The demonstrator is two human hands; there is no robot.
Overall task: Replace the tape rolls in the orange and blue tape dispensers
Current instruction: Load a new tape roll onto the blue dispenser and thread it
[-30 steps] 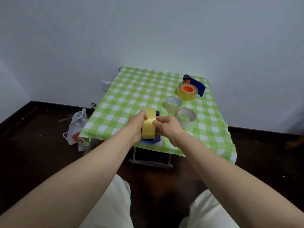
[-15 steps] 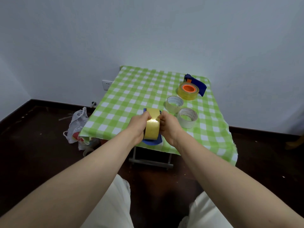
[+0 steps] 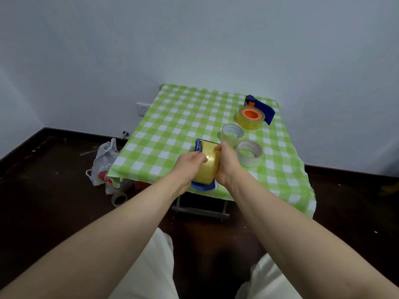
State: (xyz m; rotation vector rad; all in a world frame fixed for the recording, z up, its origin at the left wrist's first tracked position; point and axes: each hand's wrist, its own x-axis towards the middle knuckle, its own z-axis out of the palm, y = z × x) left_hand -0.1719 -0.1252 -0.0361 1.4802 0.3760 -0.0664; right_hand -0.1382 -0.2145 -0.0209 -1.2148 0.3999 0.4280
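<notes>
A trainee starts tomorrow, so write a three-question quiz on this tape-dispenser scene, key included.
1. True or false: the left hand and right hand both hold the yellow tape roll at the near blue dispenser.
2. How many whitish rolls lie flat on the checked tablecloth? A) one B) two C) four
3. Fill in: the core of the far roll is ____.
Key: 1 true; 2 B; 3 orange.
</notes>
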